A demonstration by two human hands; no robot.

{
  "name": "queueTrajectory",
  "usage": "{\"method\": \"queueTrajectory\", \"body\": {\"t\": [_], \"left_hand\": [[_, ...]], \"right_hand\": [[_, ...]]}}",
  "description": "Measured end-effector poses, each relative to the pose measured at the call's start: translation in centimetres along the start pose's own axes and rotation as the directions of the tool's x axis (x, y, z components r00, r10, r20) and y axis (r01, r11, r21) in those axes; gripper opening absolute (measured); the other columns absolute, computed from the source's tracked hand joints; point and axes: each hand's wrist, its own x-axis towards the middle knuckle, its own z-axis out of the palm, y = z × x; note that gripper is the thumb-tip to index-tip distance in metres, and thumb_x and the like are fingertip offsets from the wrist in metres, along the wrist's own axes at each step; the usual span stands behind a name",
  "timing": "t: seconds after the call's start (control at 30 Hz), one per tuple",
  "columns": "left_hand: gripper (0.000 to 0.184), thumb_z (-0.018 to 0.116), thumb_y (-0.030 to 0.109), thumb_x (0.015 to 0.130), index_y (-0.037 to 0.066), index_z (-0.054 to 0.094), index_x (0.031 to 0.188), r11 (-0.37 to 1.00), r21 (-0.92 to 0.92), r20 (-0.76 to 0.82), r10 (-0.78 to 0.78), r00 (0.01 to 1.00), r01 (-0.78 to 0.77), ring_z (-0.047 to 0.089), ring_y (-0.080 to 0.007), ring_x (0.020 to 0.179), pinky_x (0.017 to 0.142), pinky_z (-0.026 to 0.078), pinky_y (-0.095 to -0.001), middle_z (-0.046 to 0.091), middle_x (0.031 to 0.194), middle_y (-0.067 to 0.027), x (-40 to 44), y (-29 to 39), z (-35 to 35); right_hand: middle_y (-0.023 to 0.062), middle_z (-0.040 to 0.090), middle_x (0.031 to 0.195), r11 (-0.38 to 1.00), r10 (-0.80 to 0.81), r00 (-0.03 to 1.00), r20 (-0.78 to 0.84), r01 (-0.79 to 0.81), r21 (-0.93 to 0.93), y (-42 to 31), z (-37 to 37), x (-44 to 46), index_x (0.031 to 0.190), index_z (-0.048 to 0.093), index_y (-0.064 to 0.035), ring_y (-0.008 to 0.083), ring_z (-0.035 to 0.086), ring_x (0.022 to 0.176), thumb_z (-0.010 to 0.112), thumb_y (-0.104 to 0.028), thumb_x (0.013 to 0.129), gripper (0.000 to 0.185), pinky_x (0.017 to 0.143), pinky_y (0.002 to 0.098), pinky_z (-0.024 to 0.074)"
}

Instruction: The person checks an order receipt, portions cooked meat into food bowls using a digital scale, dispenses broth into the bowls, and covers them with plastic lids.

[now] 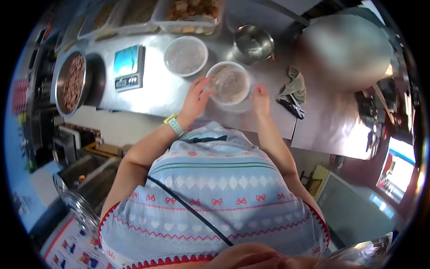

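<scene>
A round white tub (229,83) with pale brownish contents stands on the metal table in front of me. A clear plastic piece (237,106), blurred and see-through, overlaps its near side. My left hand (196,99) is at the tub's left side, fingers bent around the edge of the clear piece. On the right, my right hand (261,97) has its fingers pressed together at the clear piece's other edge. A second white tub (186,56) stands at the upper left of the first, with greyish contents.
A digital scale (128,80) and a metal bowl of brown pieces (73,83) are left. Food containers (190,24) line the back. A metal pot (253,44) stands behind; black-handled scissors (291,107) and a cloth (296,85) lie right, near a large blurred round object (345,51).
</scene>
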Motion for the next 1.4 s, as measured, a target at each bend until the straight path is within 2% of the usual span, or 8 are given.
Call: {"method": "queueTrajectory", "body": {"t": [0.13,0.23,0.4,0.73,0.9,0.97,1.17,1.4], "left_hand": [[0.049,0.058,0.015,0.091,-0.003,0.044,0.134,0.99,0.134,-0.058,0.056,0.997,-0.048,0.042,-0.034,0.129,0.102,0.04,-0.0373,0.045,0.138,-0.0237,0.3,-5.1,2.1],[0.047,0.056,0.011,0.093,-0.004,0.044,0.136,0.979,-0.093,0.014,-0.178,0.984,0.179,0.061,-0.0204,0.097,0.082,0.05,-0.0295,0.06,0.121,-0.0166,0.8,-4.7,2.1],[0.047,0.053,0.008,0.095,-0.004,0.039,0.139,0.842,-0.427,0.016,-0.357,0.934,0.329,0.057,-0.0117,0.086,0.076,0.049,-0.0267,0.059,0.116,-0.0115,0.9,-2.8,3.4],[0.045,0.043,0.005,0.096,-0.001,0.036,0.14,0.796,-0.475,0.009,-0.423,0.906,0.376,0.053,-0.021,0.113,0.089,0.048,-0.0329,0.047,0.134,-0.0132,-0.4,-1.7,8.7],[0.046,0.042,0.003,0.094,-0.004,0.037,0.139,0.928,0.363,-0.287,0.031,0.957,0.079,0.039,-0.0271,0.132,0.11,0.03,-0.0359,0.037,0.144,-0.0207,0.4,-0.7,13.2],[0.048,0.039,0.003,0.094,-0.004,0.034,0.141,0.994,0.056,-0.322,-0.066,0.944,0.089,0.028,-0.0314,0.139,0.115,0.02,-0.0378,0.034,0.146,-0.0228,0.3,-1.7,13.7],[0.068,0.045,0.026,0.093,-0.003,0.014,0.147,0.762,0.645,-0.069,-0.015,0.998,0.056,0.012,-0.0416,0.142,0.115,0.013,-0.0457,0.016,0.152,-0.0268,-0.5,0.8,14.3],[0.106,0.057,0.062,0.079,-0.005,0.01,0.147,0.622,0.773,0.108,0.06,0.992,-0.122,0.011,-0.0476,0.14,0.114,0.015,-0.0511,0.01,0.151,-0.0313,0.1,0.8,14.1]], "right_hand": [[0.0084,0.067,0.089,0.99,-0.142,0.972,-0.187,0.144,-0.003,5.3,3.6,3.4,0.102,0.064,-0.0047,0.0177,0.06,0.08,0.054,-0.013,0.093,0.016,0.075,0.0328,0.0487],[0.0132,0.07,0.086,0.995,-0.099,0.967,-0.233,0.102,-0.001,2.6,4.5,3.0,0.093,0.068,-0.0058,0.0237,0.066,0.081,0.057,-0.016,0.088,0.016,0.075,0.036,0.0502],[0.018,0.068,0.085,0.978,-0.192,0.957,-0.219,0.169,-0.119,0.5,4.3,3.3,0.091,0.068,-0.0043,0.0307,0.067,0.081,0.059,-0.022,0.084,0.021,0.073,0.0386,0.0511],[0.0148,0.067,0.092,0.942,-0.211,0.944,0.254,0.266,-0.207,-0.6,-3.4,5.6,0.105,0.063,-0.0123,0.0314,0.065,0.085,0.058,-0.025,0.086,0.024,0.076,0.0408,0.0509],[0.0151,0.062,0.115,0.821,-0.37,0.836,0.405,0.498,-0.28,-1.3,-4.7,6.4,0.119,0.059,-0.0119,0.0299,0.063,0.098,0.054,-0.016,0.087,0.032,0.087,0.0406,0.0495],[0.0139,0.053,0.131,0.646,-0.474,0.685,0.553,0.697,-0.311,-1.3,-5.1,6.6,0.127,0.054,-0.0106,0.0292,0.06,0.105,0.051,-0.01,0.085,0.042,0.092,0.0396,0.048],[0.0055,0.037,0.148,0.343,-0.524,0.421,0.74,0.9,-0.269,-2.1,-6.8,6.4,0.135,0.045,-0.0089,0.0273,0.046,0.125,0.043,-0.015,0.09,0.046,0.103,0.0365,0.0416],[0.0055,0.033,0.15,0.324,-0.488,0.354,0.798,0.922,-0.211,-2.0,-7.7,7.8,0.138,0.041,-0.0078,0.0283,0.039,0.132,0.042,-0.017,0.091,0.048,0.108,0.037,0.0356]]}}
